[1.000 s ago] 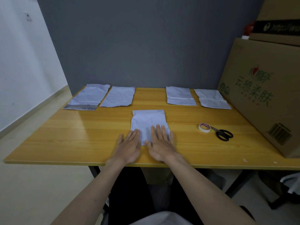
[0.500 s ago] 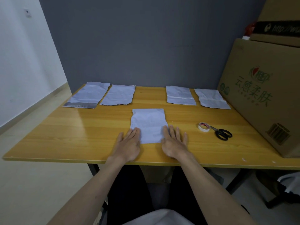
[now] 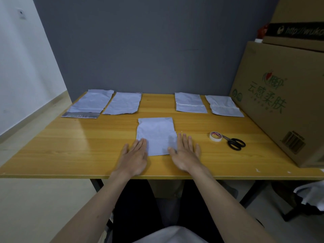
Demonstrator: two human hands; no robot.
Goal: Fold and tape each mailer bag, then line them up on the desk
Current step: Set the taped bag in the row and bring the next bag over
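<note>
Nearest are the two hands, both flat on the counter (image 3: 70, 148) with fingers straight and spread a little. Neither one holds or pinches anything. The left hand (image 3: 134, 156) lies at the near left corner of the folded mailer bag (image 3: 156, 135), and its fingertips rest on the bag's left edge. The right hand (image 3: 186, 153) lies at the near right corner, with its thumb side touching the bag's right edge and the other fingers on the wood.

So the bag sits right between the hands and a little farther away than the palms. Its long side runs from near to far, straight out from the person. Both hands are about the same way from it.

The next thing needed is probably tape. The tape roll (image 3: 216, 136) is off to the right, a bit farther than the right hand, and the black scissors (image 3: 235, 143) touch it on its right side. The right hand is much nearer to them than the left hand, so it looks like the one to reach, while the left could press the fold down.

Far away, by the grey wall, lie four more bags. Two unfolded bags (image 3: 105, 103) are at the far left. Two taped bags (image 3: 207, 105) are at the far right, next to a big cardboard box (image 3: 284, 102).
</note>
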